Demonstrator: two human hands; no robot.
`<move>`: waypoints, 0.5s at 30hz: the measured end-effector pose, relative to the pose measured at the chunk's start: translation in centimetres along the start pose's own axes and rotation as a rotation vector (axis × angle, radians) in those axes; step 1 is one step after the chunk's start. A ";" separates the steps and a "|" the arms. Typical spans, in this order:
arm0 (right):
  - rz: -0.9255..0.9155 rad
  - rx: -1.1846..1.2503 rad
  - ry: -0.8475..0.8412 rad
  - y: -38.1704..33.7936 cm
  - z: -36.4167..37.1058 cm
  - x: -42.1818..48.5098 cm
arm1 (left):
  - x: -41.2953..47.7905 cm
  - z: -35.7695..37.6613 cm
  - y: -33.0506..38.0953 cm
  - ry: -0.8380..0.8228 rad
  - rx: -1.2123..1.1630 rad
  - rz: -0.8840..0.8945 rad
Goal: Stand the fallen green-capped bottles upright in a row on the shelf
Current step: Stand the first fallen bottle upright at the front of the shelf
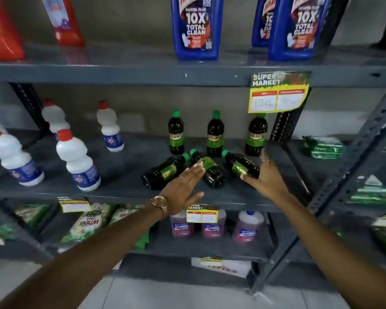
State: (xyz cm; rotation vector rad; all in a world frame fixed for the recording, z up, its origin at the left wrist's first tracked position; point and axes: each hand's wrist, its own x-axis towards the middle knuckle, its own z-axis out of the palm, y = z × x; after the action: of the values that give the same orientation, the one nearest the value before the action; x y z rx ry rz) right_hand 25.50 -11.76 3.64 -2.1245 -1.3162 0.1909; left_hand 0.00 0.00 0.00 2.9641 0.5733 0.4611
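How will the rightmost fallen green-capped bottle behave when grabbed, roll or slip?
The rightmost fallen bottle lies on its round side, so it can probably roll on the shelf if nudged. It looks full of dark liquid, so likely heavy for its size. The glossy body may be slippery; the right hand cups its base end.

Three bottles stand upright [214, 134] in a row at the back of the shelf [120, 192]. Right in front of them, three more lie tipped over [212, 171], side by side near the front edge.
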 end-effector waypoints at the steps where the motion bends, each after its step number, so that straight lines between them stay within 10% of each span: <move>1: 0.089 -0.006 -0.051 0.4 0.4 0.8 | 0.2 0.9 -0.3 -0.016 -0.063 -0.082; 7: 0.262 -0.182 -0.290 0.9 1.0 4.8 | 1.5 4.9 -1.1 -0.108 -0.217 -0.518; 15: 0.325 -0.127 -0.322 2.4 2.3 7.4 | 2.6 6.5 -1.3 -0.037 -0.122 -0.557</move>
State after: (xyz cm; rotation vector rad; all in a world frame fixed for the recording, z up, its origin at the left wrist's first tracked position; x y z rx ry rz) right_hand 30.00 -5.21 1.93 -2.4866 -1.1688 0.6216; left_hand 3.83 2.00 -5.69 2.5322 1.2570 0.3632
